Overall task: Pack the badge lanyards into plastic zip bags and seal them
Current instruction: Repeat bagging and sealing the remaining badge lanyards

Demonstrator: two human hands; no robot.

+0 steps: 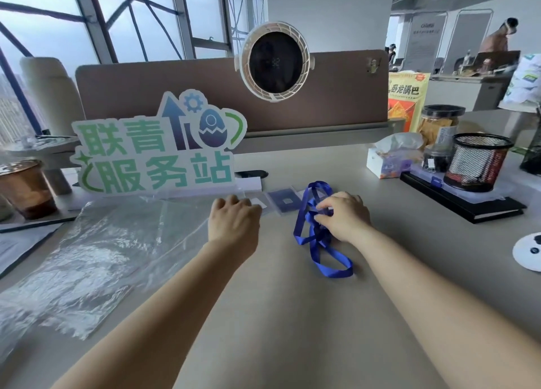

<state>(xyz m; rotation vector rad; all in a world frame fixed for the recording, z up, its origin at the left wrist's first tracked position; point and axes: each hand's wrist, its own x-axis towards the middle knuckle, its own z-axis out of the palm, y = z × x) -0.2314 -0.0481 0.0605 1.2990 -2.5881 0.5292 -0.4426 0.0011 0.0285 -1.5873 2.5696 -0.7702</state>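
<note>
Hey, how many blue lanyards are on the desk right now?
1 that I can tell: a blue lanyard lies looped on the desk, its upper part pinched by the right hand. The loops overlap, so a second strap may be tangled in.

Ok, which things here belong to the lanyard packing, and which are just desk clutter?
Part of the job: blue lanyard, pinched by the right hand; clear plastic bags; badge holder.

Just lying about: cut-out sign, desk fan, tissue box, mesh pen cup, drink cup, snack bag.
</note>
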